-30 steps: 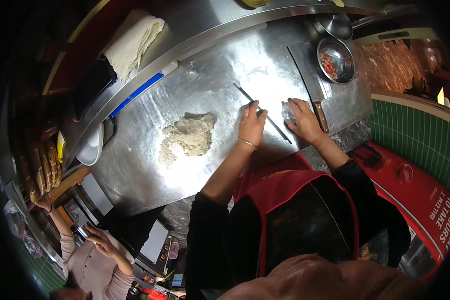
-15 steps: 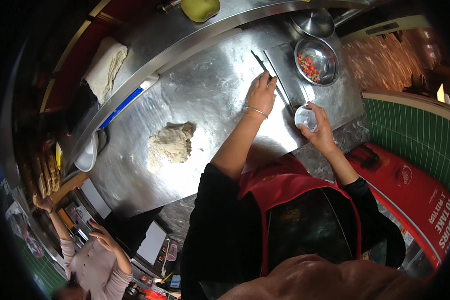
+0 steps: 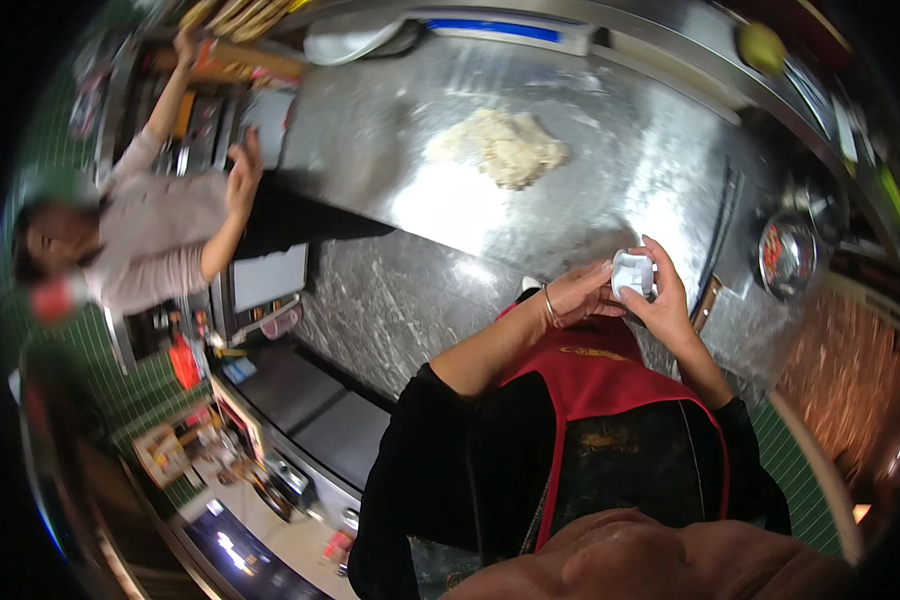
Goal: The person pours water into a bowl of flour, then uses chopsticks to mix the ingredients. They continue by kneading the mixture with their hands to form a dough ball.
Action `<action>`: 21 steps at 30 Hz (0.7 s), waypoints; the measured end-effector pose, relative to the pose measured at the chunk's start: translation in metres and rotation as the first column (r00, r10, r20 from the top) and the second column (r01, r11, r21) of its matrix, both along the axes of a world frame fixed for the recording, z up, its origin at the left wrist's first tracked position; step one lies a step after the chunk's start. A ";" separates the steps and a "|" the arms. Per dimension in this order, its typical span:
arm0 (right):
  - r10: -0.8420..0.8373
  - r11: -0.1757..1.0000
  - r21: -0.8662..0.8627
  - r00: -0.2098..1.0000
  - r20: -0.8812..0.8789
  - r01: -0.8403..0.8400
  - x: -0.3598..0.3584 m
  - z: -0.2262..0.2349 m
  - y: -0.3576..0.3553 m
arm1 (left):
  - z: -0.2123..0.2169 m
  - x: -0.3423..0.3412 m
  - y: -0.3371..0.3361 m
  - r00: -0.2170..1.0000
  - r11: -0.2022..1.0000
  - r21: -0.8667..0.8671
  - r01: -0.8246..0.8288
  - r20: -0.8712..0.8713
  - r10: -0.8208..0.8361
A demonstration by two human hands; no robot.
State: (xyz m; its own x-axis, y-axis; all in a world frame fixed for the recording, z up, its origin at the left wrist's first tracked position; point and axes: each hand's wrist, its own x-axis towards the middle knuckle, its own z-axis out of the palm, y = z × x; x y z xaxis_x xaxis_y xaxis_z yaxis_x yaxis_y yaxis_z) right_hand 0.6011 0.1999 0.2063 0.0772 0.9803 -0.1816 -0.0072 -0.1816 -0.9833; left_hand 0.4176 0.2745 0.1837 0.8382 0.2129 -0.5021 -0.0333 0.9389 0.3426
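My right hand (image 3: 667,305) grips a small white cup (image 3: 630,272) by its side, over the near edge of the steel worktop (image 3: 370,130). Beside the cup, my left hand (image 3: 580,295) has its fingers stretched toward it, holding nothing; whether they touch the cup, I cannot tell. Beyond both hands lies a rough lump of pale dough (image 3: 510,150). To the right are a long dark stick-like thing (image 3: 725,220) and a brown handle (image 3: 707,303). A steel bowl (image 3: 805,275) there holds diced red and pale pieces.
At the left, a person (image 3: 170,225) in a light top stands by the worktop's end with arms raised. A white basin (image 3: 350,45) and a blue-striped strip (image 3: 495,28) line the far edge. A round green fruit (image 3: 761,48) rests on the ledge at far right.
The view has swung left, shifting the dough and bowl rightward in the picture. My left hand has come back from the dark sticks to beside the cup, which stays in my right hand.
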 end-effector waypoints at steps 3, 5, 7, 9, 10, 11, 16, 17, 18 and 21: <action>0.179 0.980 0.081 0.982 0.059 -0.184 -0.038 0.012 0.018 | 0.017 -0.045 -0.012 0.988 0.985 0.081 -0.155 -0.009 0.156; 0.312 0.945 0.072 0.947 0.079 -0.318 -0.066 0.018 0.027 | 0.026 -0.077 -0.026 0.954 0.948 0.101 -0.301 0.028 0.300; 0.429 0.894 0.071 0.890 0.156 -0.443 -0.099 0.023 0.031 | 0.032 -0.112 -0.044 0.898 0.884 0.158 -0.440 0.098 0.429; 0.553 0.793 0.104 0.782 0.288 -0.600 -0.139 0.025 0.031 | 0.035 -0.162 -0.071 0.814 0.797 0.166 -0.580 0.101 0.572; 0.613 0.738 0.080 0.715 0.338 -0.670 -0.165 0.026 0.027 | 0.035 -0.197 -0.091 0.757 0.733 0.197 -0.651 0.102 0.646; 0.650 0.696 0.060 0.664 0.370 -0.715 -0.182 0.023 0.025 | 0.033 -0.221 -0.111 0.686 0.656 0.223 -0.721 0.090 0.722; 0.769 0.531 0.051 0.507 0.390 -0.846 -0.305 -0.012 -0.028 | 0.007 -0.417 -0.285 0.099 0.122 0.523 -0.844 -0.071 0.993; 0.791 0.489 0.061 0.472 0.389 -0.870 -0.330 -0.021 -0.045 | -0.001 -0.459 -0.330 -0.033 0.035 0.597 -0.802 -0.103 0.994; 0.799 0.421 0.079 0.411 0.439 -0.904 -0.357 -0.032 -0.062 | -0.011 -0.498 -0.384 -0.243 -0.094 0.671 -0.736 -0.131 0.961; 0.782 0.499 -0.104 0.395 0.482 -0.860 -0.431 -0.049 -0.124 | -0.035 -0.590 -0.519 -0.556 -0.264 0.755 -0.600 -0.155 0.817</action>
State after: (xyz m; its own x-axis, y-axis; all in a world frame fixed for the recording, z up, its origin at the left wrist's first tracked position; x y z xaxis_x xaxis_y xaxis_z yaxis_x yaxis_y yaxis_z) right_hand 0.1706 0.0756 0.1574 -0.7546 0.6172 -0.2226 0.4699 0.2716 -0.8399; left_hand -0.1727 -0.2440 0.1483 -0.8826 0.3706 -0.2892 -0.3474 -0.0997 0.9324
